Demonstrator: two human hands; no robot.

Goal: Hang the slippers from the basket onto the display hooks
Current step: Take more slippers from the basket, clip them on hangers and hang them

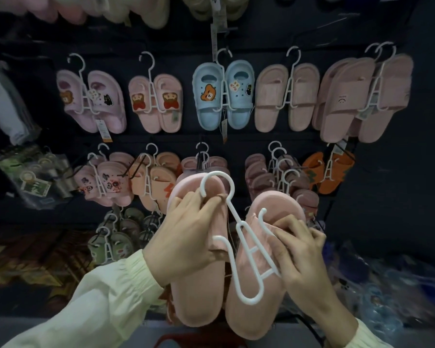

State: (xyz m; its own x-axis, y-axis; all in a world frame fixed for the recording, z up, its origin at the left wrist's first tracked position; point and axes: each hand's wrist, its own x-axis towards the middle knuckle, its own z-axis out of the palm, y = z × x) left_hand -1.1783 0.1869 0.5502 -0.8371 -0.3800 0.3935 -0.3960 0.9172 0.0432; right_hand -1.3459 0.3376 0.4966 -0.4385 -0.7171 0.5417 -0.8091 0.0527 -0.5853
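A pair of plain pink slippers sits on a white plastic hanger (246, 247) in front of me, below the display wall. My left hand (186, 237) grips the left slipper (199, 292) at its strap, thumb and fingers curled round it near the hanger's hook. My right hand (301, 254) holds the right slipper (259, 297), fingers pinching its strap beside the hanger's right prong. The hanger's hook (215, 183) points up toward the lower row of hooks. No basket is visible.
The dark wall carries two rows of slipper pairs on white hangers: pink ones (92, 101), a blue pair (222, 94), an orange pair (328, 172). Green pairs (111, 244) hang lower left. Plastic-wrapped goods (387, 292) lie at the right.
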